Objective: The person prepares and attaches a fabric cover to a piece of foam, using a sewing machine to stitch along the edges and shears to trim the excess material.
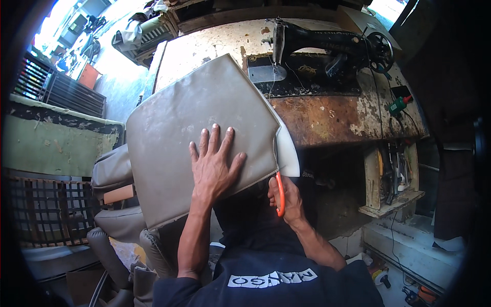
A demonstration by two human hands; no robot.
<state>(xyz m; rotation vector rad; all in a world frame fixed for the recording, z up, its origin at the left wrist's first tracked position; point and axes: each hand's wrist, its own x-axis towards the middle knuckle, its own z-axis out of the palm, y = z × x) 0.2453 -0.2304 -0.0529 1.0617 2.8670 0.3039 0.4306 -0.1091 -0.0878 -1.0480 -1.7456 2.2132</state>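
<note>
The left hand lay flat, fingers spread wide, on a grey vinyl panel propped against the worn surface. The right hand had its grip closed round orange-handled scissors at the panel's lower right edge. A black sewing machine stood behind.

Bare forearms, dark navy garment bearing a white printed patch

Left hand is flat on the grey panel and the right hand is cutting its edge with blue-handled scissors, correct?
Not quite: the scissors in the right hand have orange handles, not blue, as the head view shows. The left hand does lie flat on the grey panel.
</note>
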